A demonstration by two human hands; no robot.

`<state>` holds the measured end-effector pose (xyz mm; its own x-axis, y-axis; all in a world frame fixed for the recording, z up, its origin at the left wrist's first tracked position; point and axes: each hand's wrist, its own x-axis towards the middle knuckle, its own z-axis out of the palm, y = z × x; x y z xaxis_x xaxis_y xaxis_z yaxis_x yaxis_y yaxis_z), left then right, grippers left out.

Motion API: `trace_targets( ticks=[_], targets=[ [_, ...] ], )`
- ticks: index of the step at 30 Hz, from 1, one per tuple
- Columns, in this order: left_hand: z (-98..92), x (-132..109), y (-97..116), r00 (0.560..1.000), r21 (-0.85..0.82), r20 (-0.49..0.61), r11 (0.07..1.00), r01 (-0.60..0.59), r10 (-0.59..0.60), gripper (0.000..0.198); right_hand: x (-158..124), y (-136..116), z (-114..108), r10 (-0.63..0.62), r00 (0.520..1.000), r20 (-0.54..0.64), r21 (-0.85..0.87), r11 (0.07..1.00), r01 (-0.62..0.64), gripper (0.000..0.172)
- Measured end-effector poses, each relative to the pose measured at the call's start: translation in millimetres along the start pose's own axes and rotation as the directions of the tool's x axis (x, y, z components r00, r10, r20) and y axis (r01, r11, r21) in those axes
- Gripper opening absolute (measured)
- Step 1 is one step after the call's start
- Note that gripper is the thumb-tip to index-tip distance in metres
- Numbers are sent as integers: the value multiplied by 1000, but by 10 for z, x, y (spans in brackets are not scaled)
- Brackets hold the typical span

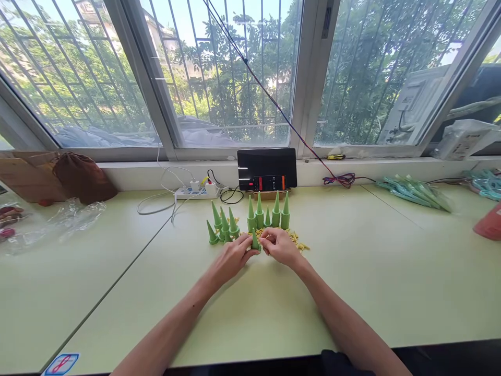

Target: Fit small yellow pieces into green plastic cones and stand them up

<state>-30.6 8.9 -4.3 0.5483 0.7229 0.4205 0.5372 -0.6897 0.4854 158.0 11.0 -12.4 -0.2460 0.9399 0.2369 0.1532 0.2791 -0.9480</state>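
Note:
My left hand (237, 255) grips a small green plastic cone (254, 240) by its base, point upward, just above the table. Close beside it, my right hand (282, 246) has thumb and fingertips pinched together; whatever they hold is too small or hidden to make out. Small yellow pieces (301, 245) lie scattered behind and to the right of my right hand. Behind my hands, several tall green cones (285, 211) stand upright in a row. More green cones (225, 227) form a group to the left, beyond my left hand.
At the back are a dark tablet (266, 162), a phone (270, 183) in front of it and a power strip (195, 192) with cables. A bundle of translucent green bags (417, 192) lies at right, a brown bag (84, 177) at left. Windows line the far side.

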Motion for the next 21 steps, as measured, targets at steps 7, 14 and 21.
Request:
trace_targets(
  ticks=[7, 14, 21],
  targets=[
    [22, 5, 2, 998, 282, 15, 957, -68, 66, 27, 21, 40, -2, -1, 1000, -18, -41, 999, 1, 16],
    [-7, 39, 177, 980, 97, -199, 994, 45, -25, 33, 24, -8, -23, -113, 985, -127, -52, 993, 107, 16],
    [68, 83, 264, 899, -591, -25, 732, 341, -438, 71, -22, -75, -18, -234, 959, -159, -149, 966, 211, 16]
  ],
)
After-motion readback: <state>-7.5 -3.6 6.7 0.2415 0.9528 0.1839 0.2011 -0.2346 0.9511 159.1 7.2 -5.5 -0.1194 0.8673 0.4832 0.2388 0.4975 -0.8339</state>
